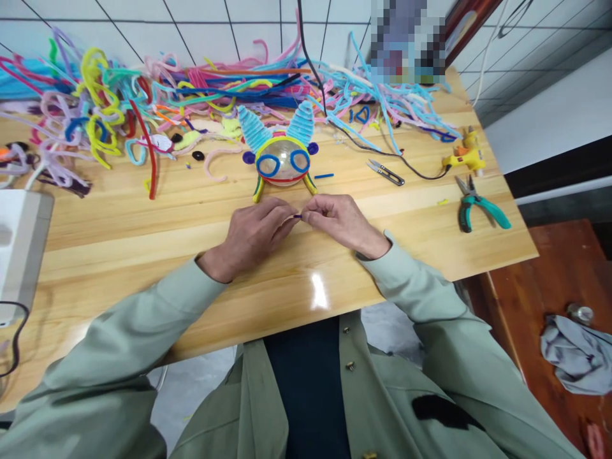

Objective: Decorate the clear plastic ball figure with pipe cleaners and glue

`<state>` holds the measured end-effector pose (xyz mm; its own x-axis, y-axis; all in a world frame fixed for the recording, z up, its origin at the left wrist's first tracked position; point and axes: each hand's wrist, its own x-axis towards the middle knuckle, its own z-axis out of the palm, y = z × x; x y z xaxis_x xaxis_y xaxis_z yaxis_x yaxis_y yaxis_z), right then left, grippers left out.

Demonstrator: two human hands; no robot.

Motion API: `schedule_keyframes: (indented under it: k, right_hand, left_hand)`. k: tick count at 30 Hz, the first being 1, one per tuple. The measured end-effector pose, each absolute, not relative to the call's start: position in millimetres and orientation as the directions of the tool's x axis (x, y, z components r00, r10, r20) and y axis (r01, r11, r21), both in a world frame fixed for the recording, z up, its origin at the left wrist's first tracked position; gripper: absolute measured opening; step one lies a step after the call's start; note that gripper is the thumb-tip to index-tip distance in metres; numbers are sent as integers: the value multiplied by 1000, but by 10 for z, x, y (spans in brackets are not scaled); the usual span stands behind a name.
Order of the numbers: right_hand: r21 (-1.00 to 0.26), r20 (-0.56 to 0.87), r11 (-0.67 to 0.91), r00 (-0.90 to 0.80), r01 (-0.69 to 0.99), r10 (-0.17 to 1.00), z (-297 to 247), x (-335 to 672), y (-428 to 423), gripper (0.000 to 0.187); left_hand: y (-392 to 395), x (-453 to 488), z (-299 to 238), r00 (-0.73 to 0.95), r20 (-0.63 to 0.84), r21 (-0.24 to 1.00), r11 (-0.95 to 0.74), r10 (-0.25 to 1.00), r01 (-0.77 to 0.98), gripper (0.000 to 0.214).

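Note:
Between my fingertips is a short dark purple piece of pipe cleaner (297, 217), mostly hidden by the fingers. My left hand (255, 233) pinches one end and my right hand (340, 220) pinches the other, just above the table. Right behind the hands stands a craft figure (283, 160) with a clear round body. It has light blue ears, blue rings like glasses, a red line below them, purple balls at the sides and yellow-green legs. A small blue pipe cleaner piece (324, 176) lies to its right.
A heap of coloured pipe cleaners (229, 86) runs along the wall. Thread snips (386, 173), a yellow glue gun (465, 153) with a black cord and teal-handled pliers (482, 205) lie at right. A white box (21, 248) stands at left. A red pipe cleaner (152, 159) lies left of the figure.

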<state>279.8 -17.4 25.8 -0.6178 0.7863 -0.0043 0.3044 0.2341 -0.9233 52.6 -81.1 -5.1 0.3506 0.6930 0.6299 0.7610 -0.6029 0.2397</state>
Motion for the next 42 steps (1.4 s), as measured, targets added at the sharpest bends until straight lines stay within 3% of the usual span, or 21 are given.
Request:
schedule_keyframes:
  k: [6, 9, 13, 15, 20, 24, 34, 42]
  right_hand:
    - [-952, -52, 153, -630, 266, 775, 265, 2782, -189, 23]
    - [-916, 7, 260, -636, 306, 772, 279, 2784, -206, 23]
    - [-758, 173, 494, -599, 426, 782, 261, 2768, -252, 21]
    - [-707, 218, 540, -586, 457, 780, 242, 2758, -270, 20]
    - [-738, 215, 513, -568, 438, 795, 220, 2759, -270, 23]
    - [-759, 220, 504, -567, 412, 794, 215, 2761, -263, 23]
    - [-761, 199, 494, -574, 420, 794, 212, 2741, -270, 20]
    - [-856, 151, 395, -569, 333, 809, 260, 2727, -297, 21]
  left_hand:
    - [-805, 532, -85, 323, 665, 311, -643, 674, 700, 8]
    - [-811, 562, -124, 256, 669, 320, -581, 698, 748, 13]
    - [-811, 590, -155, 190, 613, 355, -482, 767, 801, 26]
    - [-806, 583, -142, 179, 597, 377, -471, 782, 797, 28]
    - [-794, 538, -72, 162, 605, 435, -495, 779, 752, 14]
    - [-790, 536, -49, 189, 634, 414, -536, 750, 736, 6]
    - [-809, 552, -39, 202, 634, 403, -542, 747, 737, 2]
    - [-822, 560, -115, 209, 635, 367, -528, 744, 766, 8]
